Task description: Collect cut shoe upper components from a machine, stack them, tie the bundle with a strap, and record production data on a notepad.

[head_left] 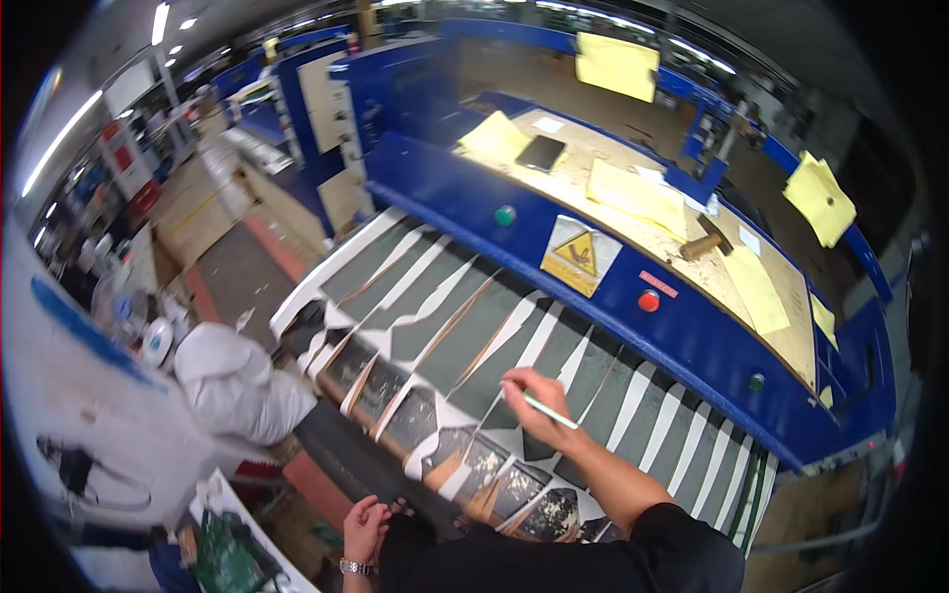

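Note:
My right hand is closed around a slim tool with a pale green handle. From its fingers a thin rod points down to the left, over the front edge of a grey slatted bed. White and brown strips run across this bed, some curling over the front edge. Lower and to the left, my left hand hovers near a dark padded bar, with a metal watch on its wrist. Its fingers are loosely bent, and nothing shows in them.
Behind the bed stands a blue machine beam with a green button, a red button and a yellow warning plate. A hammer, a dark phone and yellow sheets lie on top. A white-grey bundle is left.

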Available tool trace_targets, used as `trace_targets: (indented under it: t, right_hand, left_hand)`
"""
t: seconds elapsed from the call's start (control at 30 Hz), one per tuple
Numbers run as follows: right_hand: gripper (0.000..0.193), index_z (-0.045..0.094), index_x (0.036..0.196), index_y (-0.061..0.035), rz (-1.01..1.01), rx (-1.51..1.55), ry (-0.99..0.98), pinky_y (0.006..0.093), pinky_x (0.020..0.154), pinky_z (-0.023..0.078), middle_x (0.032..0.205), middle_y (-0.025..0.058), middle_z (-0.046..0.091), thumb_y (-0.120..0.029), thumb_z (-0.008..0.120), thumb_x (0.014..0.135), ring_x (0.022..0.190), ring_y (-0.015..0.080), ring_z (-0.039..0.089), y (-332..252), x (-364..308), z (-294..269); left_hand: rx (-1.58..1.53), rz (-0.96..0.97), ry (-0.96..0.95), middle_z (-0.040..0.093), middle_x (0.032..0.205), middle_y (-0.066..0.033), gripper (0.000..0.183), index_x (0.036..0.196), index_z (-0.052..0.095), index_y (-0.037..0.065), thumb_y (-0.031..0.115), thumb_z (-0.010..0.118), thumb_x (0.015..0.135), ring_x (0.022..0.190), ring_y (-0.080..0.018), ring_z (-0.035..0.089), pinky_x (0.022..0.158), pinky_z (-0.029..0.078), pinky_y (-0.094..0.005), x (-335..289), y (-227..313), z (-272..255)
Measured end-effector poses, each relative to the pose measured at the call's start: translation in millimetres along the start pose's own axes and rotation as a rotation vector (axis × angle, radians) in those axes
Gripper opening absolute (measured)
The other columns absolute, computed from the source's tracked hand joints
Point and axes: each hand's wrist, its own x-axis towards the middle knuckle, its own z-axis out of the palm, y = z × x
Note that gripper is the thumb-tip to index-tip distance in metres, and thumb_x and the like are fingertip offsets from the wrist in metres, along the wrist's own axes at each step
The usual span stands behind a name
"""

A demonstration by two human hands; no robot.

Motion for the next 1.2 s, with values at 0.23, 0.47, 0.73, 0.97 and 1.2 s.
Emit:
trace_targets:
  t: [0.23, 0.47, 0.73, 0.97, 1.2]
  right_hand:
    - [0.015, 0.072, 0.103, 0.0021, -0.294, -0.477, 0.520, 0.0331, 0.075, 0.055, 0.091, 0.0143, 0.073, -0.003, 0.073, 0.089, 0.081, 0.0233, 0.071, -10.6, 130.4, -73.3]
    - [0.018, 0.072, 0.105, -0.0016, -0.435, -0.985, 0.743, 0.0354, 0.080, 0.057, 0.097, 0.0147, 0.075, -0.002, 0.077, 0.088, 0.088, 0.0287, 0.073, -38.7, 278.1, -145.6]
    - [0.019, 0.076, 0.105, -0.0074, -0.540, -1.135, 0.766, 0.0362, 0.084, 0.056, 0.098, 0.0094, 0.077, -0.009, 0.079, 0.087, 0.091, 0.0289, 0.074, -6.3, 448.7, -238.6]
    - [0.019, 0.078, 0.103, -0.0089, -0.698, -1.217, 0.721, 0.0401, 0.090, 0.049, 0.096, 0.0065, 0.078, -0.020, 0.077, 0.088, 0.097, 0.0263, 0.071, 59.8, 584.1, -312.2]
    - [0.011, 0.080, 0.093, -0.0139, -0.788, -1.353, 0.697, 0.0396, 0.091, 0.041, 0.087, 0.0009, 0.076, -0.022, 0.079, 0.086, 0.096, 0.0219, 0.068, 96.7, 640.5, -363.6]
  left_hand:
    - [0.508, 0.601, -0.070, 0.078, 0.103, -0.0094, 0.023, 0.118, 0.072, -0.001, 0.013, 0.073, 0.100, 0.087, -0.0194, 0.074, 0.074, 0.057, -0.0326, 184.4, 161.6, 37.3]
    - [1.086, 0.806, -0.695, 0.072, 0.095, -0.0159, 0.019, 0.107, 0.076, 0.005, 0.018, 0.077, 0.093, 0.090, -0.0362, 0.070, 0.079, 0.055, -0.0476, 303.8, 217.3, 33.3]
    - [1.150, 0.926, -0.758, 0.073, 0.093, -0.0191, 0.021, 0.090, 0.069, 0.003, 0.023, 0.072, 0.096, 0.078, -0.0407, 0.068, 0.070, 0.054, -0.0518, 312.9, 247.4, 54.9]
    - [1.181, 0.807, -0.711, 0.069, 0.084, -0.0199, 0.015, 0.084, 0.069, 0.002, 0.016, 0.072, 0.091, 0.077, -0.0441, 0.063, 0.071, 0.050, -0.0540, 317.2, 264.4, 110.4]
    - [1.231, 0.810, -0.641, 0.069, 0.083, -0.0187, 0.012, 0.083, 0.068, 0.002, 0.014, 0.071, 0.086, 0.076, -0.0441, 0.062, 0.071, 0.049, -0.0549, 342.5, 258.0, 149.8]
